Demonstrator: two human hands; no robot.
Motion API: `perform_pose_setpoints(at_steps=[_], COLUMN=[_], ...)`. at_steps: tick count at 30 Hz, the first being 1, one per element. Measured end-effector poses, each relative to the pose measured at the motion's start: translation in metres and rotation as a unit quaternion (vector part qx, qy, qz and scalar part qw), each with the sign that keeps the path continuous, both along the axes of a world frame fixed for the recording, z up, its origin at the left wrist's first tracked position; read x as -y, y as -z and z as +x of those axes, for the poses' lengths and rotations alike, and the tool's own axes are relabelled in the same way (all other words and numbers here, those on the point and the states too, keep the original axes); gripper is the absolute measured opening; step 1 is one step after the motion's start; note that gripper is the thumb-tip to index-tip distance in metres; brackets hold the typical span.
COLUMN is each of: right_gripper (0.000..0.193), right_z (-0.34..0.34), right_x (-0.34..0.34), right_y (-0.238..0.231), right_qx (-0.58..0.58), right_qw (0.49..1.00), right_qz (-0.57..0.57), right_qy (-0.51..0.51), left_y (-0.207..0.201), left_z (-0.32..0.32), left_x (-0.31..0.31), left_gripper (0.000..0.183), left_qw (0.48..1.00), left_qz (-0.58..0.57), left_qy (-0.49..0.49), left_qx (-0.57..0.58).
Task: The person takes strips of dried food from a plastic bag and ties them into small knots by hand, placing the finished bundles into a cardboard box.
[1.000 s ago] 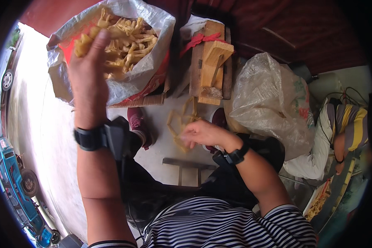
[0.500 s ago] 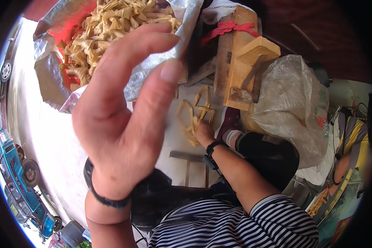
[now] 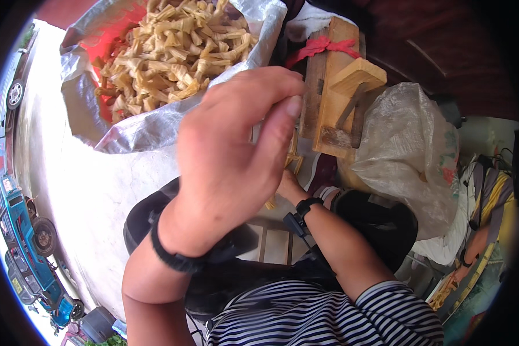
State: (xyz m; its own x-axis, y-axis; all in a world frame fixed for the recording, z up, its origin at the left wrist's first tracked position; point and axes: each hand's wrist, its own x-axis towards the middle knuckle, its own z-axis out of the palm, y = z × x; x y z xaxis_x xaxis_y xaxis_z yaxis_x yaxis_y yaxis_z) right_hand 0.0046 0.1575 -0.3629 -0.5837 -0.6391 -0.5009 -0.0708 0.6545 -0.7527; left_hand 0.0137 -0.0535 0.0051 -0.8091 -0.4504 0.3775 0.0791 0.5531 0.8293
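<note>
My left hand point(image 3: 230, 150) is raised close to the camera over the middle of the scene. Its thumb and forefinger curve toward each other with the tips close, and I see nothing between them; the other fingers are hidden. Below and partly behind it, my right hand point(image 3: 291, 187) is closed on a flat yellowish-tan strip point(image 3: 271, 202), its fingertips covered by the left hand. More of such strip point(image 3: 296, 157) shows just beyond. At the far left, many knotted tan pieces point(image 3: 181, 52) fill a silvery woven sack point(image 3: 155, 124) with a red lining.
A wooden stand point(image 3: 334, 109) tied with red ribbon point(image 3: 326, 47) stands beyond my right hand. A translucent plastic bag point(image 3: 409, 155) lies right of it. A small wooden stool frame point(image 3: 274, 242) is between my legs. A blue vehicle point(image 3: 29, 248) is outside, left. A co-worker's arm point(image 3: 473, 242) shows at right.
My left hand has moved rightward from in front of the sack, and its thumb and forefinger tips have drawn closer. It now covers part of my right hand and the strips.
</note>
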Motion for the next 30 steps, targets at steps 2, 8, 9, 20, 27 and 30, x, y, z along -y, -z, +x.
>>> perform_pose_setpoints(at_steps=[2,8,9,20,27,30], right_gripper=[0.024,0.025,0.027,0.023,0.015,0.013], right_z=[-0.002,-0.015,-0.017,-0.104,-0.118,-0.130], right_x=[0.012,0.044,0.048,0.008,-0.022,-0.028], right_y=[-0.037,-0.196,-0.226,-0.379,-0.376,-0.388], right_qx=[0.045,0.131,0.100,0.241,0.389,0.235], right_qw=[0.997,0.978,0.973,0.933,0.705,0.902], right_qz=[-0.057,-0.151,-0.193,-0.267,-0.574,-0.361], right_qy=[0.015,-0.065,-0.074,-0.026,-0.151,0.011], left_y=[0.004,0.008,0.009,-0.022,-0.013,-0.009], left_z=[-0.002,-0.001,0.002,0.011,0.009,-0.004], left_x=[-0.005,-0.012,-0.012,-0.027,-0.013,-0.008], left_gripper=[0.014,0.016,0.020,0.034,0.048,0.046], left_qw=[1.000,0.998,0.993,0.960,0.866,0.882], left_qz=[-0.002,0.024,0.066,0.146,0.409,0.414], left_qy=[0.003,0.028,0.032,0.213,0.288,0.220], left_qx=[0.009,0.053,0.091,0.107,0.025,0.049])
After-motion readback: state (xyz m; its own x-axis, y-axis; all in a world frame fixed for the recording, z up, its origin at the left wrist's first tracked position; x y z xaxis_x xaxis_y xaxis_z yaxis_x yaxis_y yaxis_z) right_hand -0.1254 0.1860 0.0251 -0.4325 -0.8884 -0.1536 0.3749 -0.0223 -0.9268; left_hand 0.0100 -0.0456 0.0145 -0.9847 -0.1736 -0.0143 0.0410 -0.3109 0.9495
